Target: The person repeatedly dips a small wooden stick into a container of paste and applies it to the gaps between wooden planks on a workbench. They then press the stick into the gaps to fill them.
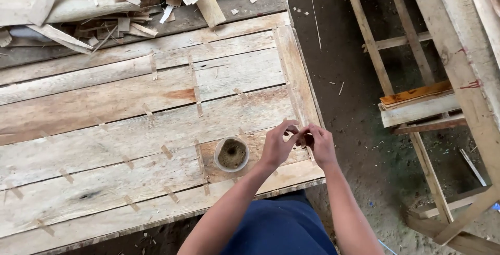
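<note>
My left hand [278,144] and my right hand [320,144] meet over the near right corner of a rough plank worktable [130,109]. Their fingertips pinch together on something small and dark between them; I cannot tell what it is. A small round clear cup [232,154] filled with brownish bits, possibly small nails, stands on the planks just left of my left hand.
A heap of wood scraps and offcuts [104,5] lies along the table's far edge. To the right, over a dirt floor [344,62], stands a wooden slat frame [422,104] with an orange-brown board [415,93] on a crosspiece.
</note>
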